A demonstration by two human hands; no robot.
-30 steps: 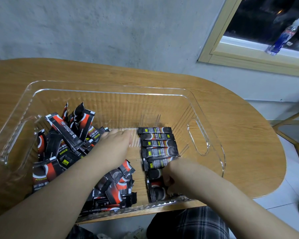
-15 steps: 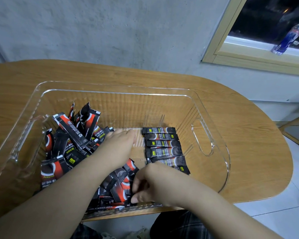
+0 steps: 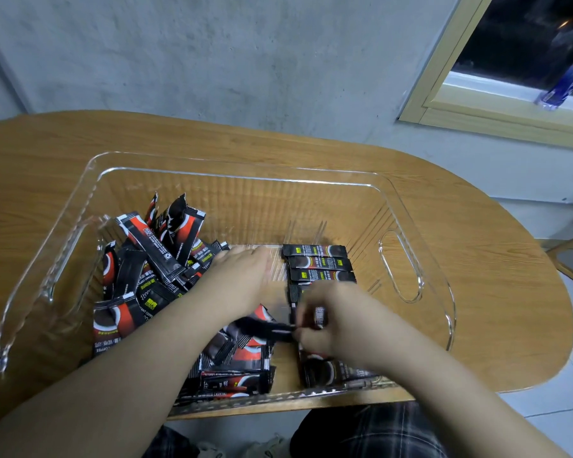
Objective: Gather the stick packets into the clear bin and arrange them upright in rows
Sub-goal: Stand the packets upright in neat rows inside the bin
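A clear plastic bin [image 3: 411,206] sits on the wooden table. A loose pile of black and red stick packets [image 3: 153,259] fills its left half and front. A neat row of packets [image 3: 318,262] stands on edge right of centre. My left hand [image 3: 242,279] lies flat, palm down, on the bin floor against the pile's right side. My right hand [image 3: 331,322] pinches a blurred dark packet [image 3: 265,328] by its end, just left of the row. My right hand hides the nearer packets of the row.
The oval wooden table [image 3: 497,292] ends close to the bin on the right and at the front. A grey wall stands behind it. A blue bottle [image 3: 569,84] lies on the window sill at the upper right. My knees in checked cloth [image 3: 371,431] show below the table edge.
My right hand went from the front of the row left to the pile, then came back toward the row with a packet pinched in its fingers. My left hand stayed in place.
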